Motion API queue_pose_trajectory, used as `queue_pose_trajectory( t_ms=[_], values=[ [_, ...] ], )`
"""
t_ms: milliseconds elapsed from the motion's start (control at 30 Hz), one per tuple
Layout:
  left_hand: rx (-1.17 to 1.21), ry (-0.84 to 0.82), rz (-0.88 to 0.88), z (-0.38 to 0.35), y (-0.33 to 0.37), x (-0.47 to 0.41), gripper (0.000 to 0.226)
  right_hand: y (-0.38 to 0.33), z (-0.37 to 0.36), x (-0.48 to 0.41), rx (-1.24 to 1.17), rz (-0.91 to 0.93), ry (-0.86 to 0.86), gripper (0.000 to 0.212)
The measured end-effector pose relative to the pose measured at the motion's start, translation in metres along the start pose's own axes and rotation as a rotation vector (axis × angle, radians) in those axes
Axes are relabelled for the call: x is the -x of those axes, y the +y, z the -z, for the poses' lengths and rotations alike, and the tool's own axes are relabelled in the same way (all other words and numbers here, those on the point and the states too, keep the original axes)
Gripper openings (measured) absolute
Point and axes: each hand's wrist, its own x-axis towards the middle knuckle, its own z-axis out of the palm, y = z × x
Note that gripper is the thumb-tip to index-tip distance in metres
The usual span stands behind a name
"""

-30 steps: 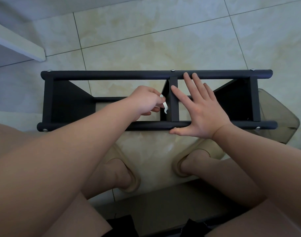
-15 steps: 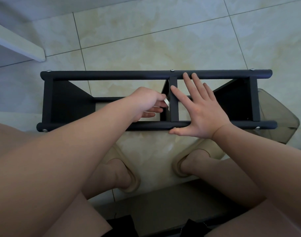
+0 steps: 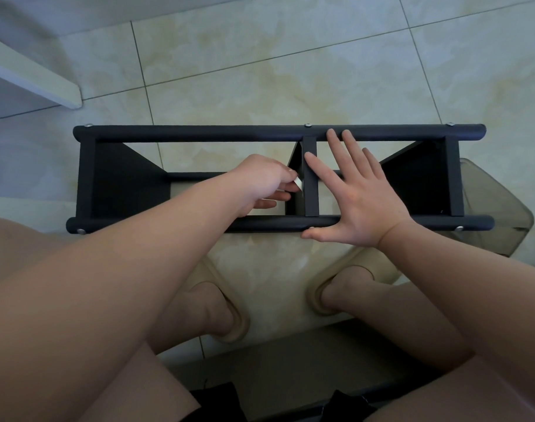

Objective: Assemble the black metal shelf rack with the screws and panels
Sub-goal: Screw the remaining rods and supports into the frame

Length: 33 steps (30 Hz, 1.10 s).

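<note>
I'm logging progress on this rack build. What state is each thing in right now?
Rack: upright on the floor, rails and three panels joined.
Screws: seated in the rails.
Left hand: pinching a pale piece beside the middle panel.
Right hand: open, fingers spread, flat across both rails.
Slippers: on the feet.

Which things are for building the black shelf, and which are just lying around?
For the job:
- black rack
- its middle panel
- screw heads on the tubes
- small pale tool, pinched in the left hand
- right hand, flat on the rack

Just lying about:
- smoky plastic piece by the rack's right end
- white board at upper left
</note>
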Motion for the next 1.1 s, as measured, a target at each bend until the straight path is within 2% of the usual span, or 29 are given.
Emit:
queue_pose_trajectory(
  t_ms=[467,700,1100],
  values=[
    [0.015,-0.015,0.012,-0.0010,-0.0002,0.0008,0.013,-0.0004,0.0016,0.0001,-0.003,-0.005,-0.012,0.119],
    [0.048,-0.041,0.072,-0.0033,-0.0032,-0.0002,0.011,-0.0011,0.0017,0.0000,-0.002,-0.007,-0.012,0.119],
    [-0.060,-0.115,0.049,0.0029,-0.0034,-0.0003,0.017,-0.0007,0.0010,0.0003,0.002,-0.003,-0.005,0.119]
  ],
)
